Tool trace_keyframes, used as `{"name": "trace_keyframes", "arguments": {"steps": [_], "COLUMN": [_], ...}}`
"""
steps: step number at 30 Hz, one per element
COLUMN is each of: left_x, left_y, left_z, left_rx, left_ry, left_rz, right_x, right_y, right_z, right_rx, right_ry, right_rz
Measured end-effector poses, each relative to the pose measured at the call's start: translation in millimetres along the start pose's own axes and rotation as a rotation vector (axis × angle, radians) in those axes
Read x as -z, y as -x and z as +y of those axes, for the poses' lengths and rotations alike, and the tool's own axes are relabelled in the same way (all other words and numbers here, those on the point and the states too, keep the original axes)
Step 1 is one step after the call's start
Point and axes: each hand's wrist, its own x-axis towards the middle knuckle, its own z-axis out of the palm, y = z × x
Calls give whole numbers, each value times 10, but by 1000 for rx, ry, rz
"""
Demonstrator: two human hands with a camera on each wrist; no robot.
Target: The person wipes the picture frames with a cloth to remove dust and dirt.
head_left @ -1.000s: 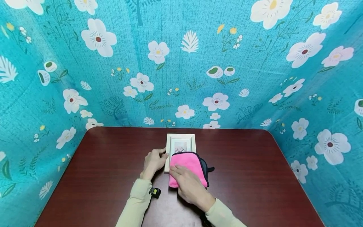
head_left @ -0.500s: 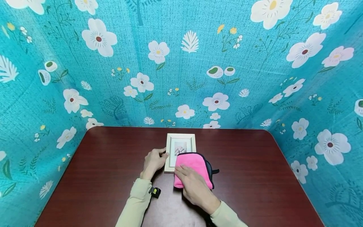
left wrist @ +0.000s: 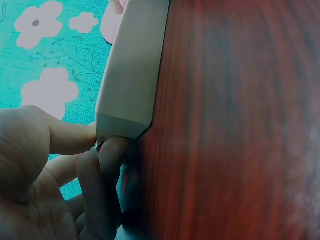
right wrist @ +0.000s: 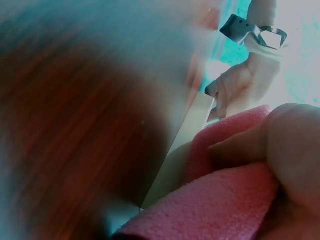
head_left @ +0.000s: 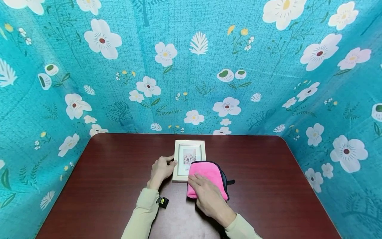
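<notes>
A pale picture frame (head_left: 184,166) with a small flower print lies on the table. My left hand (head_left: 160,171) holds its left edge; in the left wrist view, thumb and fingertips (left wrist: 114,150) pinch the side of the frame (left wrist: 132,70). A folded pink cloth (head_left: 207,168) with black trim and a dark underside covers the frame's lower right corner and overhangs onto the table. My right hand (head_left: 209,197) presses it from above, fingers together. In the right wrist view, the thumb (right wrist: 240,145) sinks between folds of the pink cloth (right wrist: 215,205); the other fingers are mostly hidden.
The dark red wooden table (head_left: 125,152) has rounded back corners. A blue flowered curtain (head_left: 185,73) encloses its back and sides. A black strap with a small device (head_left: 162,201) sits on the left wrist.
My right hand has slid the pink cloth to the right across the frame, uncovering more of the print and the lettering beneath it. The left hand and frame stay in place.
</notes>
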Motion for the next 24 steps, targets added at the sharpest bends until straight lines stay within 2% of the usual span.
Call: {"name": "trace_keyframes", "arguments": {"steps": [10,24], "left_x": [7,12], "left_y": [1,-2], "left_z": [5,13], "left_rx": [0,-1], "left_ry": [14,17], "left_rz": [-10,-23], "right_x": [44,89], "right_y": [30,112], "right_z": [67,130], "right_rx": [1,12], "right_ry": [38,90], "right_rz": [-29,3]}}
